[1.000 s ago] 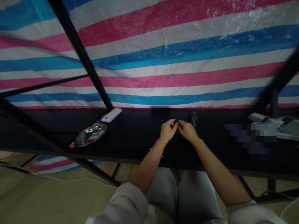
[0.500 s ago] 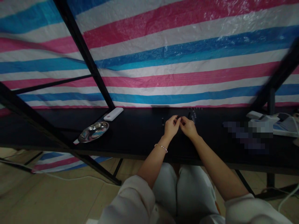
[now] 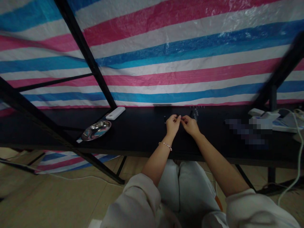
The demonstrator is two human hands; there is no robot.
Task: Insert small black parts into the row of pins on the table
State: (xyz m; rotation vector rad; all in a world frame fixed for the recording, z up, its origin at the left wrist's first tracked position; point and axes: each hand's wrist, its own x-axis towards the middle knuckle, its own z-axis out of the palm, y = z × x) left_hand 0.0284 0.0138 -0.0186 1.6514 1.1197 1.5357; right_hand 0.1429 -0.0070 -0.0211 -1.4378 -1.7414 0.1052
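With my left hand [image 3: 173, 124] I am pinching a small dark piece [image 3: 178, 116] between the fingertips, well to the right of the metal dish [image 3: 96, 130], while the bent fingers of my right hand [image 3: 190, 124] are meeting at the same spot, though I cannot tell if they are gripping it also. Farther to the right of the dish than the piece, small clear bits [image 3: 195, 113] are lying on the black table [image 3: 135, 133]. For doing it well, I think the left fingers should be holding it still and the right ones pressing only gently, so nothing is slipping.
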